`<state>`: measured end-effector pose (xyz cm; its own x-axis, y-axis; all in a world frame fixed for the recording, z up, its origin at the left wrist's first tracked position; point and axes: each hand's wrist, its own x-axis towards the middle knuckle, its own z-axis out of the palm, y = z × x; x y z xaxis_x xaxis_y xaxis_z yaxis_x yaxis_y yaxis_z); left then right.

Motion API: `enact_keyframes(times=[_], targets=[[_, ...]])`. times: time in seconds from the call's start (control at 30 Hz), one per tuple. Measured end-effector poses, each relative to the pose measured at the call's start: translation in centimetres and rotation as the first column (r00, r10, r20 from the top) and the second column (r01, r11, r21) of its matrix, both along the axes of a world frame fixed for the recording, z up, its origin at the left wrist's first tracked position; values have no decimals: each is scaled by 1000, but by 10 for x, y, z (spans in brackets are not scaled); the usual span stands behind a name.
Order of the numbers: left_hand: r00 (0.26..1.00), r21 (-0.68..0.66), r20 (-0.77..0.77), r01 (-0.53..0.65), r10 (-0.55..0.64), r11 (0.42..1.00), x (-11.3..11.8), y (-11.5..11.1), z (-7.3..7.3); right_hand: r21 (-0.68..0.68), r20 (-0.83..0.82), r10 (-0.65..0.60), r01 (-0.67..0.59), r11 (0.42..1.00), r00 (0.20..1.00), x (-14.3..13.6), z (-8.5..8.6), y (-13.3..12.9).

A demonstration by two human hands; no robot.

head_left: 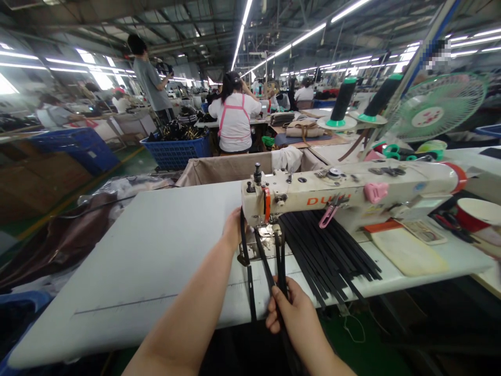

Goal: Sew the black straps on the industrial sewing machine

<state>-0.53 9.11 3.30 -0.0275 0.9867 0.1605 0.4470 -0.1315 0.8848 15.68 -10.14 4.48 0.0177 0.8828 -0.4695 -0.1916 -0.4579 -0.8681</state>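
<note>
Several narrow black strips (266, 261) lie at six o'clock from the white metal sewing-machine head (253, 204), pinched by the right hand (299, 310); left hand (233, 230): fingers indeterminable. Guiding appears underway; next move demands alignment.

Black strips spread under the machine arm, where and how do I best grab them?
Probably gather the black strips by their near ends, coming from the front with fingers closing in from both sides. Those ends fan out flat towards the table's front edge, while farther back the sewing machine's arm overhangs them and hampers a grip from above.
</note>
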Motion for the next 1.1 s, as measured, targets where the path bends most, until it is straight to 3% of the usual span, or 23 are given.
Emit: enact_keyframes(times=[0.17,0.33,0.47,0.83,1.1], targets=[[979,146,-202,9,21,989,-5,-19,-8,20,19,4,-4,1000,1000,-1,-4,-2],[943,235,-324,152,-70,960,-2,-62,-22,48,28,11,-12,999,1000,1,-11,-4],[914,273,-401,179,-57,945,1,-87,-25,57,5,38,-38,998,999,4,-13,-5],[920,234,-383,188,-87,954,2,-90,-19,24,58,39,-41,999,998,15,-10,-17],[911,224,-400,203,-100,953,2,-90,-17,48,-4,20,-20,999,1000,26,2,-24]])
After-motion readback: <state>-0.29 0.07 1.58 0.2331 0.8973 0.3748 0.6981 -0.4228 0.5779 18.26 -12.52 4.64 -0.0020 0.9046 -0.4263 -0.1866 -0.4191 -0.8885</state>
